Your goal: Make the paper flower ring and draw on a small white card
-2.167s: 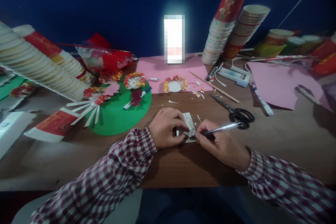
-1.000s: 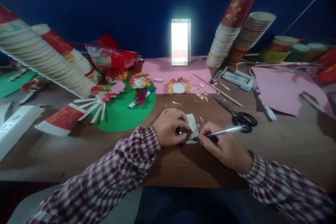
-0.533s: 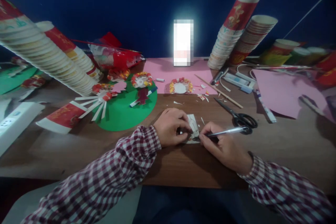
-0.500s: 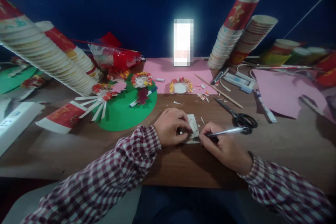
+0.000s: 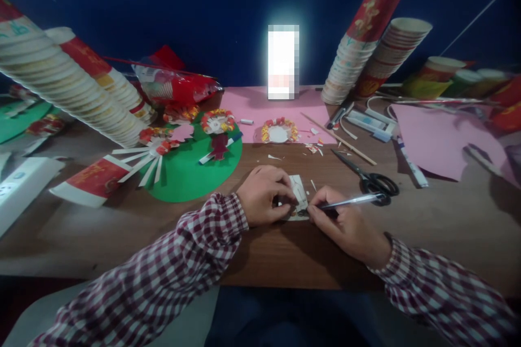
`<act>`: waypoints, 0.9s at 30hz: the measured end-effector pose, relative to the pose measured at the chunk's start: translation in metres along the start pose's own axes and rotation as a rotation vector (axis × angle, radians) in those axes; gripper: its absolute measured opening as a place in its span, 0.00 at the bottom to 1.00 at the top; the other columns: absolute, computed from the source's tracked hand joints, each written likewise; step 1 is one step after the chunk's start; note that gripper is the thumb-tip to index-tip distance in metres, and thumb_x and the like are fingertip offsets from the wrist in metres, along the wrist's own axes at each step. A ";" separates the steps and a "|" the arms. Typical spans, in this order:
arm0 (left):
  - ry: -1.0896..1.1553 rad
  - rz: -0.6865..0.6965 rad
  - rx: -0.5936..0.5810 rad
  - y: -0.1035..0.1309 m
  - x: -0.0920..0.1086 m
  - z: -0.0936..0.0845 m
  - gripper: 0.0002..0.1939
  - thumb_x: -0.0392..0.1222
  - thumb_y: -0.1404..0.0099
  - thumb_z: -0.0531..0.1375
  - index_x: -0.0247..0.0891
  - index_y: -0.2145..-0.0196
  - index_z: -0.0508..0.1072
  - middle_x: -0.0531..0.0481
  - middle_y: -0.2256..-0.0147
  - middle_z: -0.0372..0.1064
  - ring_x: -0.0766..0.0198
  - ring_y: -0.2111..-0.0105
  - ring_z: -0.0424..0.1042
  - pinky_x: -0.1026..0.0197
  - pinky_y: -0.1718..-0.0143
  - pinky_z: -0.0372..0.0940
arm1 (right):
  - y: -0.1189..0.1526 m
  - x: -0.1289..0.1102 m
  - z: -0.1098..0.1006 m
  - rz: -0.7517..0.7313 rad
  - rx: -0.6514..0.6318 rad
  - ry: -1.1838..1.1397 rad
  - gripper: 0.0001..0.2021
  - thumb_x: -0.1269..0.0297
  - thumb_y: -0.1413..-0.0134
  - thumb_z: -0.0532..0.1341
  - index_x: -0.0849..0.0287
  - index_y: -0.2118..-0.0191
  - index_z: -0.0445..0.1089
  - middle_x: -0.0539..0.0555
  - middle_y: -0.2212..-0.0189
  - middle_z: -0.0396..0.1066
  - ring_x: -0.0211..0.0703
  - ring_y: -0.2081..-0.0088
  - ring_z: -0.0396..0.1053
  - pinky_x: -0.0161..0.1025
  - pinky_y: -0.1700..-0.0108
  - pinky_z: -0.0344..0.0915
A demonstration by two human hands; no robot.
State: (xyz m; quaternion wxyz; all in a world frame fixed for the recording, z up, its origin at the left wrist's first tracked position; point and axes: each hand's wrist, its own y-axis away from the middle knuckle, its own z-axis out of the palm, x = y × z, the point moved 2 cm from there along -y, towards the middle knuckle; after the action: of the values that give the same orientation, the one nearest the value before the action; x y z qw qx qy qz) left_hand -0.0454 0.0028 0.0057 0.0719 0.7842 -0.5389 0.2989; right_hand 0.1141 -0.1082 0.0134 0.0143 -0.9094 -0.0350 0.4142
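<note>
A small white piece of paper [image 5: 298, 191] lies on the brown table [image 5: 252, 260] just in front of me. My left hand [image 5: 264, 195] presses down on its left side, fingers curled over it. My right hand [image 5: 345, 225] grips a silver pen [image 5: 350, 200], whose tip touches the paper's lower right edge. Both sleeves are red-and-white checked.
Black scissors [image 5: 368, 176] lie right of the pen. A green paper disc [image 5: 191, 165] with cut-cup flowers lies to the left, and a cut cup ring [image 5: 279, 131] sits on pink paper [image 5: 260, 111]. Cup stacks [image 5: 366, 38] stand behind right and lean at left [image 5: 61, 92]. A bright screen [image 5: 283, 62] glows at the back.
Both hands stay on the paper with the pen tip shifting only slightly along its edge. The view has drifted a little.
</note>
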 end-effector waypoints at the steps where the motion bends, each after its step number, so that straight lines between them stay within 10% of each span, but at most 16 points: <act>1: 0.001 -0.001 0.000 0.000 0.000 0.000 0.07 0.39 0.46 0.61 0.44 0.67 0.77 0.51 0.63 0.70 0.62 0.60 0.67 0.56 0.53 0.56 | 0.000 0.000 0.000 0.001 -0.004 0.003 0.06 0.63 0.40 0.53 0.58 0.67 0.62 0.49 0.74 0.66 0.39 0.71 0.64 0.37 0.68 0.60; 27: -0.001 -0.001 -0.018 -0.001 0.000 -0.001 0.07 0.39 0.46 0.61 0.44 0.68 0.77 0.51 0.63 0.70 0.62 0.60 0.67 0.56 0.53 0.57 | 0.002 -0.004 -0.001 -0.006 -0.036 0.005 0.07 0.62 0.40 0.53 0.57 0.68 0.62 0.49 0.75 0.66 0.38 0.73 0.64 0.36 0.70 0.59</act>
State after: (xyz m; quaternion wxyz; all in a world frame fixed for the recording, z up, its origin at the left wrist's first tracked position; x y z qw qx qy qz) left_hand -0.0451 0.0034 0.0067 0.0788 0.7840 -0.5412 0.2938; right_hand 0.1125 -0.1102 0.0166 -0.0008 -0.9103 -0.0454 0.4114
